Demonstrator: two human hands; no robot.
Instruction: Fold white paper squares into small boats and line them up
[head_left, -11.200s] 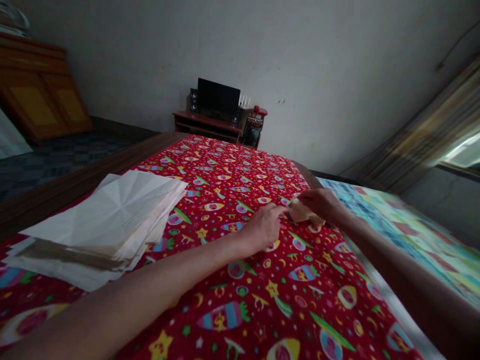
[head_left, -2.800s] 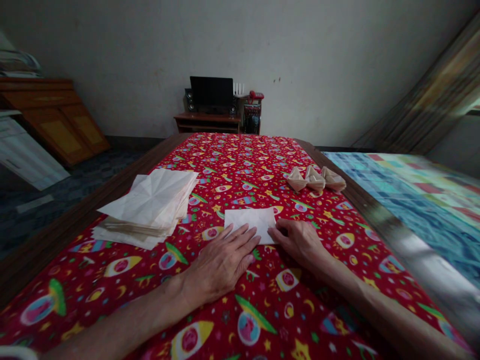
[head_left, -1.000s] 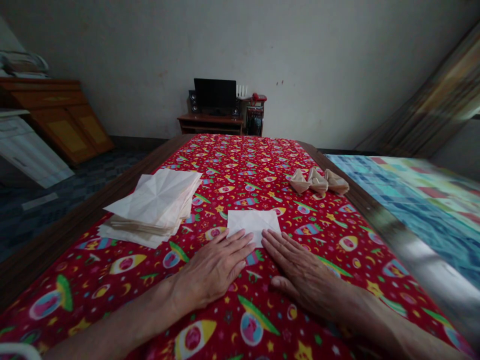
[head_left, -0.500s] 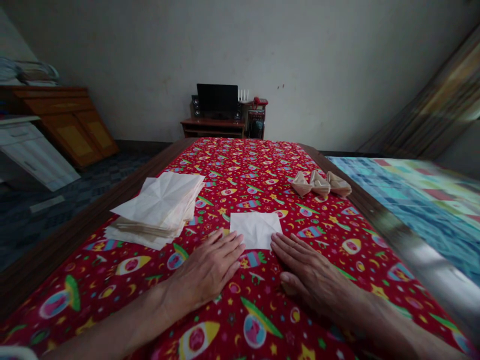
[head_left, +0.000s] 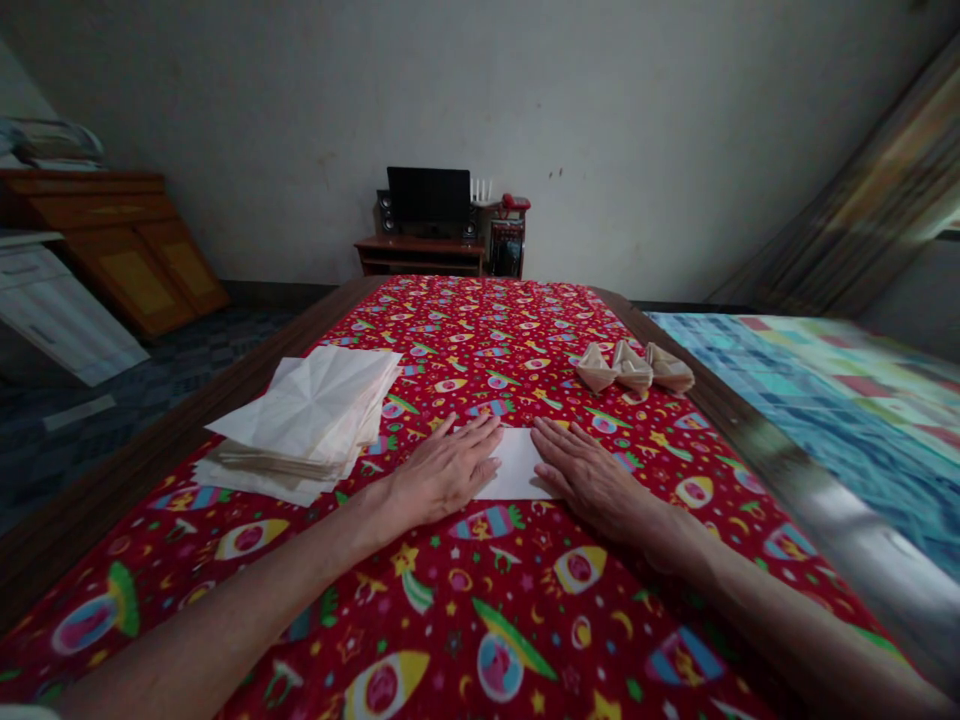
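A small white sheet of paper (head_left: pixel 517 466) lies flat on the red patterned cloth, between and partly under my hands. My left hand (head_left: pixel 448 466) rests flat over the paper's left side, fingers stretched forward. Across from it, my right hand (head_left: pixel 581 465) lies flat over the right side, fingers extended. Both palms cover the paper's side edges, so only its middle and near edge show. To the left sits a stack of creased white paper sheets (head_left: pixel 315 405). Folded beige paper pieces (head_left: pixel 630 368) stand in a row at the right.
The red cloth (head_left: pixel 487 330) covers a table with a dark wooden border (head_left: pixel 262 380). Beyond it stand a black monitor (head_left: pixel 428 196) and a red telephone (head_left: pixel 516 202). A wooden cabinet (head_left: pixel 127 250) is at left, a colourful bed cover (head_left: pixel 817 400) at right.
Both hands have moved forward onto the paper and now cover its sides. Before, only their fingertips were at its lower corners. The view has shifted slightly.
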